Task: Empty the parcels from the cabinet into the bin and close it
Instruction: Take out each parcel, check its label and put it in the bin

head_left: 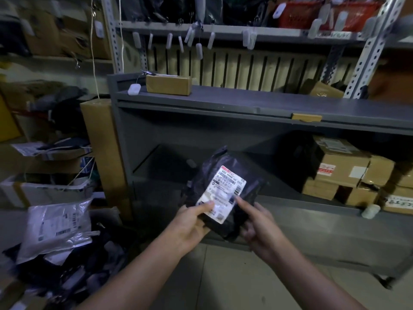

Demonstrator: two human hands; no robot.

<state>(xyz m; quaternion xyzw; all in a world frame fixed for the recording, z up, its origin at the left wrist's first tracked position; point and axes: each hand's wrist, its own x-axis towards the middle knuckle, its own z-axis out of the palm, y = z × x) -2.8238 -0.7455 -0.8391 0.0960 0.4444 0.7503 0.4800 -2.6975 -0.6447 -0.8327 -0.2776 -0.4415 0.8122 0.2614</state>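
A black plastic parcel (225, 168) with a white shipping label is held up in front of the open grey metal cabinet (201, 101). My left hand (192, 224) grips its lower left corner, thumb on the label. My right hand (259, 222) holds the lower right side, with the forefinger pointing at the label. Inside the cabinet on the right sit several cardboard boxes (344, 171) and a dark bag (299, 153). The cabinet's left half is bare. At the lower left lies a pile of parcels, a silver mailer (58, 227) on top; the bin under them is hard to make out.
A small cardboard box (168, 84) and a white tag (134, 89) rest on the cabinet's top. A tall cardboard box (100, 139) stands against the cabinet's left side. Metal shelving with hanging tags and red baskets (297, 14) rises behind. More boxes and bags crowd the left.
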